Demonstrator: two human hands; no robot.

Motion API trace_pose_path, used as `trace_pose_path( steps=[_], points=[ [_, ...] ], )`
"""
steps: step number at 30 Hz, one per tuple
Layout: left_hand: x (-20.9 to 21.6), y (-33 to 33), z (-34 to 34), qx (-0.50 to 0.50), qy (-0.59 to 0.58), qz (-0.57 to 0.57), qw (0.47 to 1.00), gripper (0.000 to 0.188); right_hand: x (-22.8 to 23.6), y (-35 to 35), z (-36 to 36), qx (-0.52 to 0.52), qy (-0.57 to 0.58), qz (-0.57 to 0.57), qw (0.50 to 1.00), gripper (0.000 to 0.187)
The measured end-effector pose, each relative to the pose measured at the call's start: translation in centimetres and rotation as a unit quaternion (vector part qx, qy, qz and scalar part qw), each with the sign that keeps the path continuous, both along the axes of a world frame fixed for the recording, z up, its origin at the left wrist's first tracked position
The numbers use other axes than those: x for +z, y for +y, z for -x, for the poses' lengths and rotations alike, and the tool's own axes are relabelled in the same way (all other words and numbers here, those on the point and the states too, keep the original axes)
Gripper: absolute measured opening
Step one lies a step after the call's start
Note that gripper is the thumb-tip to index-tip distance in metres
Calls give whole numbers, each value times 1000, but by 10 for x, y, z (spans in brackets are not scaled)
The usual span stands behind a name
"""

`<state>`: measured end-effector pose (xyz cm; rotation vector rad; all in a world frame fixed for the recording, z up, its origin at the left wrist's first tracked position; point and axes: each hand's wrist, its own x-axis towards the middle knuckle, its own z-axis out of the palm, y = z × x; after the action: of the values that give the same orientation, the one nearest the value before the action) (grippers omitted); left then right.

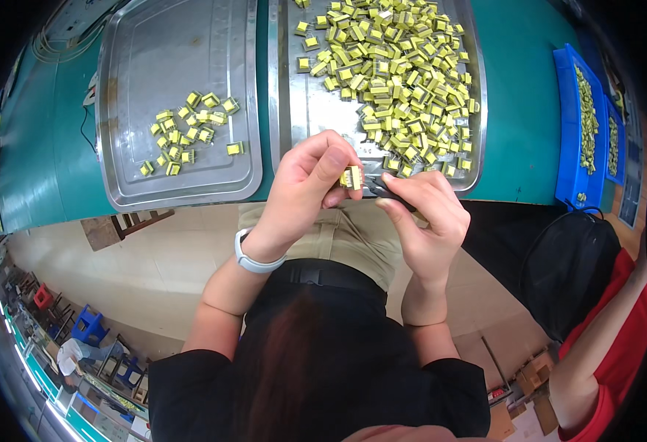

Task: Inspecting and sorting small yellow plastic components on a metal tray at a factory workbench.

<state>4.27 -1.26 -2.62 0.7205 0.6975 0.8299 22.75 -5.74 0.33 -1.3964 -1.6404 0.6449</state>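
Note:
My left hand (311, 174) pinches a small yellow-taped transformer (351, 177) just over the table's front edge. Closed around a slim black hand tool (393, 194) is my right hand (435, 211); the tool's tip points left at the transformer, and I cannot tell whether the two touch. Beyond my hands, a metal tray (312, 121) bears a large heap of yellow transformers (404, 81). A second metal tray (176, 51), to the left, has a smaller loose group of transformers (191, 135) lying in it.
Both trays stand on a green-topped table (519, 132). Blue bins (568, 96) with more yellow parts are at the right end. A black bag (570, 269) hangs at the right, near another person's arm (596, 353) in a red sleeve. Stools stand far left.

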Motion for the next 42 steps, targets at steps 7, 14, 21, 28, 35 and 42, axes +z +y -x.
trace_pose_path(
  steps=[7,14,21,28,35,42],
  points=[
    [-2,-2,-2,5,2,3,1000,39,0,1,1,9,-5,1,1000,35],
    [2,-1,-1,3,1,17,1000,41,1,1,1,13,-22,-5,1000,34],
    [1,-1,2,-9,15,9,1000,43,0,1,1,10,-17,1,1000,34],
    [9,0,8,-18,51,12,998,39,-1,0,2,15,-20,-2,1000,35],
    [20,19,70,155,581,-272,751,18,-9,-2,-10,-26,11,-10,1000,37],
    [20,46,54,117,629,-475,604,30,-8,-2,-13,-40,21,0,999,37]
  ],
)
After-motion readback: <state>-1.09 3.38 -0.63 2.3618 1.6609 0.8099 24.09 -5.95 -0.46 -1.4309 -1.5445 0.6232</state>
